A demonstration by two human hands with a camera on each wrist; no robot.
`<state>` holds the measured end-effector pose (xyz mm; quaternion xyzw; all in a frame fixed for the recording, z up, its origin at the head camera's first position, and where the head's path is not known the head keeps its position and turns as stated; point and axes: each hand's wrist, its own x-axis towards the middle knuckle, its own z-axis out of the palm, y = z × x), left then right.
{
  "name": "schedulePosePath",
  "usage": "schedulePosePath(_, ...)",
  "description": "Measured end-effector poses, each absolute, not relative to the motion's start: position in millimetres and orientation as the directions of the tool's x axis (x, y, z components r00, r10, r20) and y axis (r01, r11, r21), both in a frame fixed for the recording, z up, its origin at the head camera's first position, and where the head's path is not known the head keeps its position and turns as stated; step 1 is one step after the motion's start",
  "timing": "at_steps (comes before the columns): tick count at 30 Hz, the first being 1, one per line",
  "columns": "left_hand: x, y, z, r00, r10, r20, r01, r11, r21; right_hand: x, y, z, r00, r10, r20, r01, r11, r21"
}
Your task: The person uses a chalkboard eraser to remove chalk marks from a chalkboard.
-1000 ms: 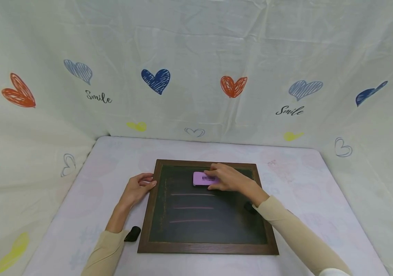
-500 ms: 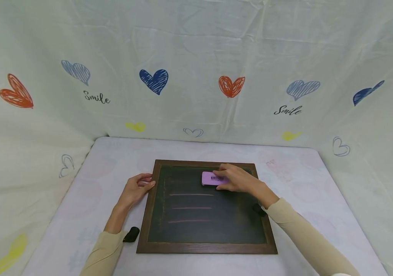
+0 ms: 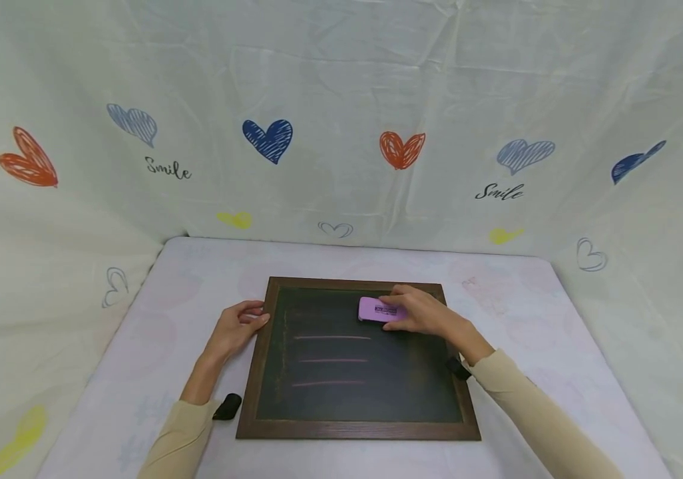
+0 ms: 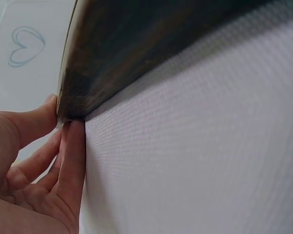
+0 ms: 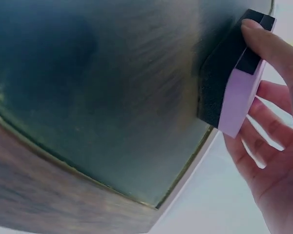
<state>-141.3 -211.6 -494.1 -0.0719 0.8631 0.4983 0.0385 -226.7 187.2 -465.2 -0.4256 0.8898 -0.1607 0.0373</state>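
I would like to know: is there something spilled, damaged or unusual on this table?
Nothing looks spilled or broken. Only the chalkboard seems a little untidy: in the head view, faint yellowish smudges run down its left side, looking odd beside the three distinct chalk lines.

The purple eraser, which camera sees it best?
The right wrist view: the purple eraser is biggest there, showing its dark pad and purple side. The head view shows its top, smaller and partly covered by the right hand. The left wrist view doesn't show it.
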Motion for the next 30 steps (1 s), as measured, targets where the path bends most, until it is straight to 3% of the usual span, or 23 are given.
schedulePosePath(8,-142,-213,-496,-0.990,-0.071,-0.118,-0.138,0.495,0.858,-225,194,-467,-0.674,-0.735,0.078,-0.703,0.605,-0.373)
schedulePosePath(20,-143,-213,-498,-0.988,-0.076,-0.134,-0.154,0.508,0.847,-211,208,-459,-0.647,-0.753,0.122,-0.744,0.588,-0.317)
schedulePosePath(30,-146,-213,-501,-0.988,-0.076,-0.132,-0.153,0.508,0.848,-200,217,-454,-0.656,-0.753,0.061,-0.721,0.600,-0.347)
